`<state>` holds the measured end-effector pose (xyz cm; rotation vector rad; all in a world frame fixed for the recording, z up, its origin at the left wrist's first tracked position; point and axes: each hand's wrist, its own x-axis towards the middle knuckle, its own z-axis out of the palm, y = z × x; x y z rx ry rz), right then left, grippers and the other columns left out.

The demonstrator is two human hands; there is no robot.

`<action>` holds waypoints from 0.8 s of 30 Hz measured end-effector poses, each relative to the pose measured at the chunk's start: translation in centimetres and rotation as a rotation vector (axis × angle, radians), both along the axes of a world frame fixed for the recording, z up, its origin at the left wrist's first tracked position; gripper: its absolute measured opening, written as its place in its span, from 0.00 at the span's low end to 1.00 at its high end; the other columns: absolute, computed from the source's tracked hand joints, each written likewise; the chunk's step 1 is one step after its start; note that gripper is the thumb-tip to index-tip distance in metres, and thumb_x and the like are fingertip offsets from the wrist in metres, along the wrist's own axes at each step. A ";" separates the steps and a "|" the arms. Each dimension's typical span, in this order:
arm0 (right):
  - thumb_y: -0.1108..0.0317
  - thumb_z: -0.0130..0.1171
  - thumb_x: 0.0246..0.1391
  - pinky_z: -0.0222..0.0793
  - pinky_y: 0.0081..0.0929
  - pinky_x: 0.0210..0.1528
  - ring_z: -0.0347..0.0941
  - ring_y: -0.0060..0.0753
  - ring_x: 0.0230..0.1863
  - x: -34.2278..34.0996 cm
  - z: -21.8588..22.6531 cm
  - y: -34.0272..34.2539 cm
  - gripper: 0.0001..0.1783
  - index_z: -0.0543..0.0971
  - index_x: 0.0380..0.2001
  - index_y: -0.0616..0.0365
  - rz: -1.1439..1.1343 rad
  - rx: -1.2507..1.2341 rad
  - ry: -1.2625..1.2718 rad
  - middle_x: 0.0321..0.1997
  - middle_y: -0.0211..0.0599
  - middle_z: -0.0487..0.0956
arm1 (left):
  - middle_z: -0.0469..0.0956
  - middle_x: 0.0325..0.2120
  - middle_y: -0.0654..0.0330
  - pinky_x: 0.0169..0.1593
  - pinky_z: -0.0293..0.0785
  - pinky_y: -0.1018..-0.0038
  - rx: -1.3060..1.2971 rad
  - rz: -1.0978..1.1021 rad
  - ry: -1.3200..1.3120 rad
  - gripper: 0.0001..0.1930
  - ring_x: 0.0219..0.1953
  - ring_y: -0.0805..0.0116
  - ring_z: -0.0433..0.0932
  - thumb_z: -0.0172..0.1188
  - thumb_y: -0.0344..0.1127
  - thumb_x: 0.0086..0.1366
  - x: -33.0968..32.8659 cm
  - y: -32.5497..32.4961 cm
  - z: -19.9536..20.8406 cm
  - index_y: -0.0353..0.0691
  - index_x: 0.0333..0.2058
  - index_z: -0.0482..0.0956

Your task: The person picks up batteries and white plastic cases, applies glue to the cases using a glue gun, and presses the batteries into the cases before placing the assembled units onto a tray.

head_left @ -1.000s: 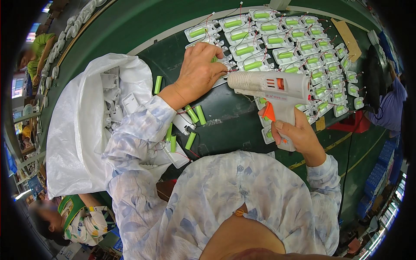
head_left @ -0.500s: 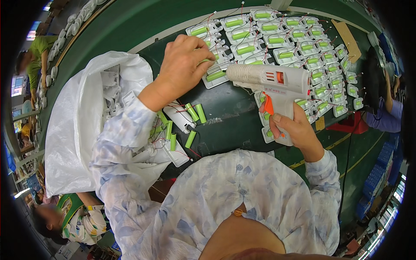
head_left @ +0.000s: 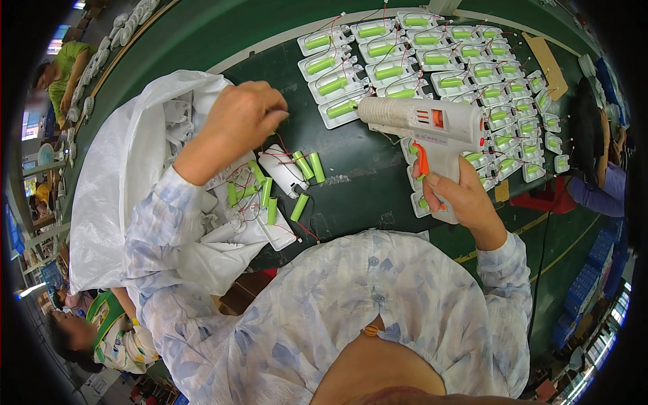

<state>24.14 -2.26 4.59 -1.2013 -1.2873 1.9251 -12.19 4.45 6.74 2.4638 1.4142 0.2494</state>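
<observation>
My right hand [head_left: 464,197] is closed round the handle of a white hot glue gun [head_left: 422,125] with an orange trigger. The gun's nozzle points left, close to the nearest white plastic housing [head_left: 337,113], which holds a green cylindrical battery cell. My left hand [head_left: 239,121] hovers above the table beside a bag, its fingers loosely bent and the thumb apart. Nothing shows between them. Below that hand lie several loose green cells [head_left: 268,196] with thin red and black wires, and a white housing [head_left: 283,169] lying among them.
A white plastic bag [head_left: 101,223] of white housings stands at left. Many housings with green cells cover the green table's [head_left: 351,202] far and right parts. A brown board [head_left: 545,67] and a red bin [head_left: 543,196] are at right. Other people work at both sides.
My left hand has drawn back from the far housings, moving left and nearer to the bag. My right hand holds the glue gun in nearly the same place.
</observation>
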 end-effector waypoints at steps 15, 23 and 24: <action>0.68 0.51 0.56 0.69 0.24 0.25 0.70 0.24 0.21 0.7 0.1 -0.6 0.25 0.68 0.57 0.68 -0.045 -0.008 0.189 0.44 0.42 0.78 | 0.81 0.31 0.53 0.38 0.75 0.61 -0.100 0.357 0.225 0.11 0.34 0.52 0.81 0.61 0.30 0.55 -2.8 0.2 -3.1 0.39 0.39 0.78; 0.67 0.51 0.56 0.69 0.24 0.25 0.70 0.23 0.21 0.9 -0.5 -0.6 0.26 0.67 0.57 0.68 -0.018 -0.014 0.204 0.52 0.46 0.77 | 0.80 0.28 0.53 0.38 0.75 0.66 -0.122 0.425 -0.038 0.15 0.30 0.58 0.79 0.60 0.32 0.55 -3.9 2.2 -3.8 0.38 0.43 0.80; 0.67 0.51 0.56 0.69 0.23 0.25 0.70 0.23 0.21 0.9 -0.5 -0.7 0.26 0.67 0.57 0.68 -0.030 -0.016 0.198 0.54 0.46 0.77 | 0.81 0.28 0.52 0.39 0.75 0.68 -0.082 0.431 -0.056 0.14 0.30 0.59 0.78 0.60 0.32 0.56 -4.3 2.3 -3.4 0.37 0.41 0.81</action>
